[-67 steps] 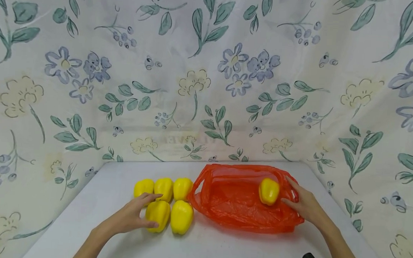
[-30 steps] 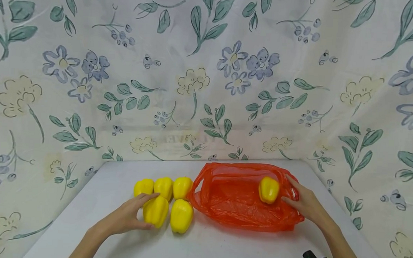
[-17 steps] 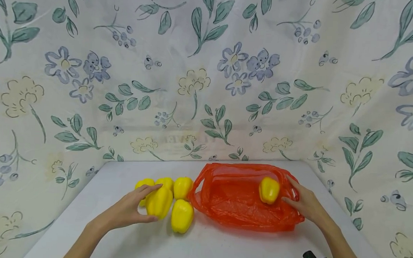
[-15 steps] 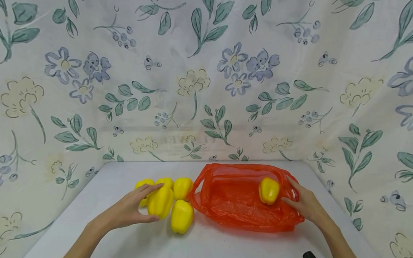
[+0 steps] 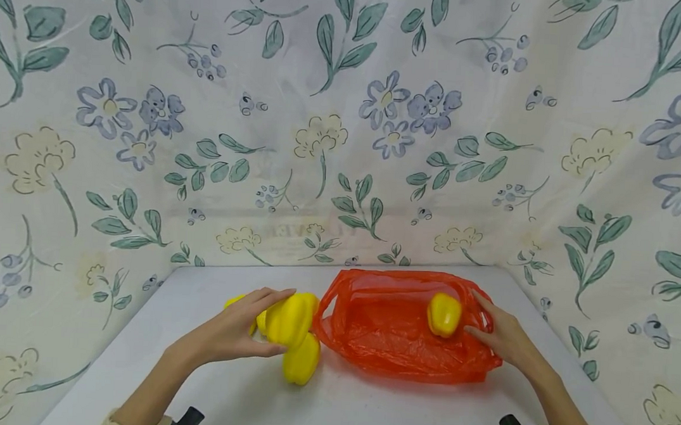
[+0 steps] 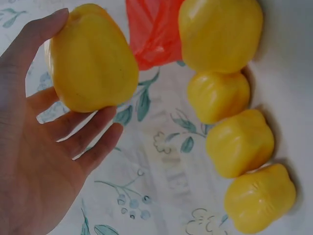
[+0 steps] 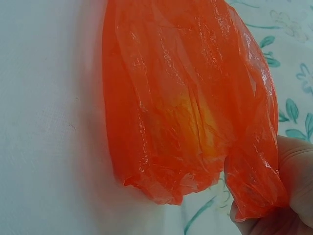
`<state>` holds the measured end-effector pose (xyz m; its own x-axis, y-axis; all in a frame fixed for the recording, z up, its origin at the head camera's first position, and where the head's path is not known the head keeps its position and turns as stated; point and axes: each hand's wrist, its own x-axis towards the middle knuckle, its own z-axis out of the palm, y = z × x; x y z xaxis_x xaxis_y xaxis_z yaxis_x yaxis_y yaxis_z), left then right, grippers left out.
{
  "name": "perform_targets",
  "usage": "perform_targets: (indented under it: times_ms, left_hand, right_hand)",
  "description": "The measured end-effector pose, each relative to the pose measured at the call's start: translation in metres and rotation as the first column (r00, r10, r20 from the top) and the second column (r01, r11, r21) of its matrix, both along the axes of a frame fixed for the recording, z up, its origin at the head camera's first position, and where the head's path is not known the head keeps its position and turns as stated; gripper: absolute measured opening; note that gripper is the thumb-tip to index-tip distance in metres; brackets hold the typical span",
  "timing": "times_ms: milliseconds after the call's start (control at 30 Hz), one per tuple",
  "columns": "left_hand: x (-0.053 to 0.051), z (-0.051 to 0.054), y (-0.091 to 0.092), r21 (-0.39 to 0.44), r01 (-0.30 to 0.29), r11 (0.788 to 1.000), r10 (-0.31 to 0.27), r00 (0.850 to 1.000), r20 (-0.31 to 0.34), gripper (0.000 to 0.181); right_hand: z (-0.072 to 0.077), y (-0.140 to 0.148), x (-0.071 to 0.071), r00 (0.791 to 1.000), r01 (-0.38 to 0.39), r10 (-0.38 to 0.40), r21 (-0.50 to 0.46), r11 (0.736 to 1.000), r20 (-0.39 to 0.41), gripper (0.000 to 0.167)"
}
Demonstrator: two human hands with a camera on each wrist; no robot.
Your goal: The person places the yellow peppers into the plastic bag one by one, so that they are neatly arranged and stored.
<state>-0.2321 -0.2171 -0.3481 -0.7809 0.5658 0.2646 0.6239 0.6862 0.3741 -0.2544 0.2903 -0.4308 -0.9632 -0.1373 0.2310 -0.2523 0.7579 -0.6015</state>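
My left hand [image 5: 224, 331] holds a yellow bell pepper [image 5: 287, 321] above the table, left of the red plastic bag [image 5: 381, 331]. In the left wrist view, the thumb and fingers span this pepper [image 6: 93, 58]. On the right, my right hand [image 5: 501, 333] grips the bag's side edge; the right wrist view shows the thin plastic [image 7: 257, 181] pinched between thumb and fingers. The bag lies spread with its mouth open, and one yellow bell pepper [image 5: 443, 315] sits in it. Another pepper [image 5: 301, 366] stands just below the held one.
More yellow bell peppers stand in a row, partly hidden behind my left hand in the head view; the left wrist view shows several, one at the row's end [image 6: 259, 198]. A white table [image 5: 366, 410] lies beneath, with a floral curtain [image 5: 341, 193] behind it.
My left hand has taken hold of a front pepper, lifted it off the table and carried it right and slightly back, towards the bag. The right hand and bag have stayed put.
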Motion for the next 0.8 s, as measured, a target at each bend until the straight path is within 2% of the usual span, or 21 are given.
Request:
perform_targets:
  times_ms: [167, 300, 433, 600, 800]
  left_hand:
    - [-0.005, 0.01, 0.023, -0.016, 0.055, 0.998, -0.055, 0.998, -0.008, 0.081]
    - [-0.01, 0.013, 0.04, -0.02, 0.087, 0.996, -0.086, 0.996, 0.013, 0.083]
    - [-0.017, 0.012, 0.056, -0.019, 0.104, 0.994, -0.103, 0.994, 0.041, 0.084]
    - [-0.028, 0.008, 0.078, -0.059, 0.112, 0.992, -0.108, 0.992, 0.065, 0.084]
    - [-0.043, 0.004, 0.108, -0.072, 0.166, 0.983, -0.157, 0.98, 0.121, 0.086]
  right_hand:
    - [0.001, 0.0, -0.001, 1.0, -0.004, 0.004, -0.001, 1.0, 0.0, 0.082]
    - [0.001, 0.0, -0.001, 1.0, -0.015, 0.015, 0.008, 1.0, -0.021, 0.081]
    - [0.001, 0.0, 0.0, 0.999, -0.019, 0.02, 0.01, 1.0, -0.032, 0.08]
    - [-0.001, -0.001, 0.0, 0.999, -0.016, 0.016, 0.013, 1.0, -0.031, 0.08]
    - [-0.002, 0.0, 0.0, 1.0, -0.013, 0.013, 0.008, 1.0, -0.016, 0.081]
